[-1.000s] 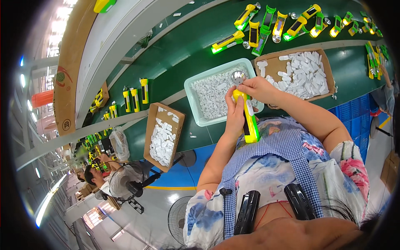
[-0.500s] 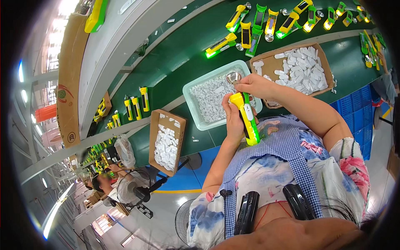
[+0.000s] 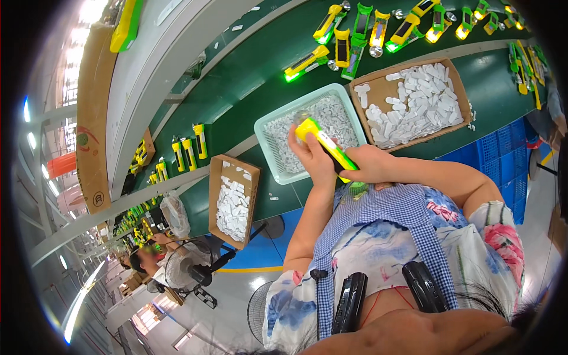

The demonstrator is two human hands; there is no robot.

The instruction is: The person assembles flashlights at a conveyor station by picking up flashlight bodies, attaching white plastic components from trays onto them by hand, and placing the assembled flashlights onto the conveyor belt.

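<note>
A yellow and green flashlight is held in both hands over the near edge of the mint-green basket. Its head end points to the far left, where a silvery part is blurred by motion. My left hand is closed around the head end, thumb along the yellow body. The tail end is gripped by my right hand, which hides part of it. Small whitish parts fill the basket.
A cardboard tray of white strips adjoins the basket on the right; another tray stands left. Several lit flashlights lie along the far side, others at left. A fan and a co-worker are lower left, blue crates right.
The right hand has left the silver reflector at the head and now grips the tail end. The flashlight has swung, head toward the far left, and moved up and left with the left hand.
</note>
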